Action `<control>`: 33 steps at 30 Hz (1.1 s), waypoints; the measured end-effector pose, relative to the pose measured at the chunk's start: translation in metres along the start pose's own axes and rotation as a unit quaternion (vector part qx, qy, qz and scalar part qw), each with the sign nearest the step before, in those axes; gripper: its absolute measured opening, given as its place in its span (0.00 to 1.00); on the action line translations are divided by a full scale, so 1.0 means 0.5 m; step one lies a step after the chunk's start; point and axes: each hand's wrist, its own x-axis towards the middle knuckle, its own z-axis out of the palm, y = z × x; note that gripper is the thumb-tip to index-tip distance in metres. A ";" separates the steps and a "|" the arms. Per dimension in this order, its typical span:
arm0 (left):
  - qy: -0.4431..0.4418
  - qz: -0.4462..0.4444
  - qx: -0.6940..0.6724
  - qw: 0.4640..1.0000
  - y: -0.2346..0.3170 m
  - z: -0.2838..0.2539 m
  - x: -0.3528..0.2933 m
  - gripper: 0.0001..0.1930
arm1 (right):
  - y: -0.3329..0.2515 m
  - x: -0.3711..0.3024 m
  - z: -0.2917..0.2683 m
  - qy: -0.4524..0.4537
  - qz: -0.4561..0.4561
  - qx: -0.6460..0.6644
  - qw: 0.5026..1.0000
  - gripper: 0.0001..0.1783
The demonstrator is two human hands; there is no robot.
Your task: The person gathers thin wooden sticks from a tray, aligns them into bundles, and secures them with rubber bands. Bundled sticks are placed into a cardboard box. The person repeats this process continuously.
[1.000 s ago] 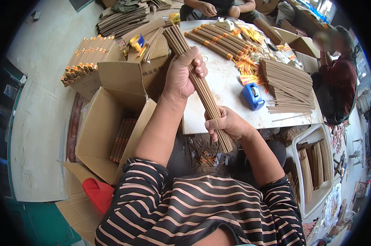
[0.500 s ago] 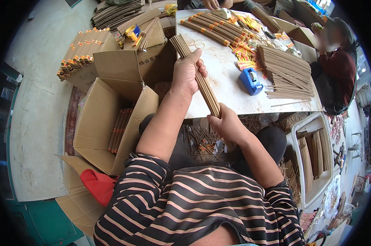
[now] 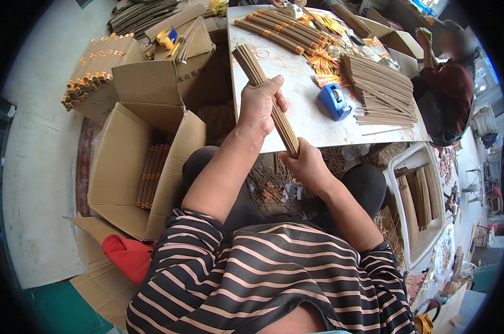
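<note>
A bundle of brown incense sticks (image 3: 279,115) slants across my front, over the near left edge of the white table. My left hand (image 3: 257,106) wraps round its upper half, with the far ends fanning slightly past the thumb. Lower down, my right hand (image 3: 306,165) grips the near end, thumb lying along the sticks. No band or label shows on this bundle. Beyond it on the tabletop lies a thin rubber band (image 3: 261,54). A blue tape dispenser (image 3: 335,102) stands right of my hands, beside a loose pile of incense sticks (image 3: 380,92).
Labelled incense bundles (image 3: 280,30) and red-yellow paper labels (image 3: 321,68) cover the table's far side. An open cardboard box (image 3: 118,167) with bundles inside stands at left. A white plastic bin (image 3: 413,250) of sticks is at right. A person (image 3: 449,83) sits at the far right.
My left hand has slid slightly down the bundle, and more of its far end shows. The view has shifted a little. The person at the right has raised a hand.
</note>
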 end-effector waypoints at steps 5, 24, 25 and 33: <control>-0.178 -0.118 -0.262 0.941 0.002 -0.056 0.021 0.11 | -0.029 -0.012 -0.013 -0.210 0.095 0.322 0.918 0.08; -0.027 -0.166 -0.177 0.970 -0.073 -0.122 0.079 0.09 | 0.026 0.078 0.077 0.050 0.112 -0.056 0.991 0.11; -0.075 -0.174 -0.223 0.956 -0.069 -0.122 0.082 0.09 | 0.002 0.068 0.069 0.022 0.145 0.081 0.986 0.12; -0.030 -0.139 -0.147 0.979 -0.083 -0.113 0.055 0.09 | 0.026 0.072 0.071 0.071 0.087 -0.094 0.989 0.10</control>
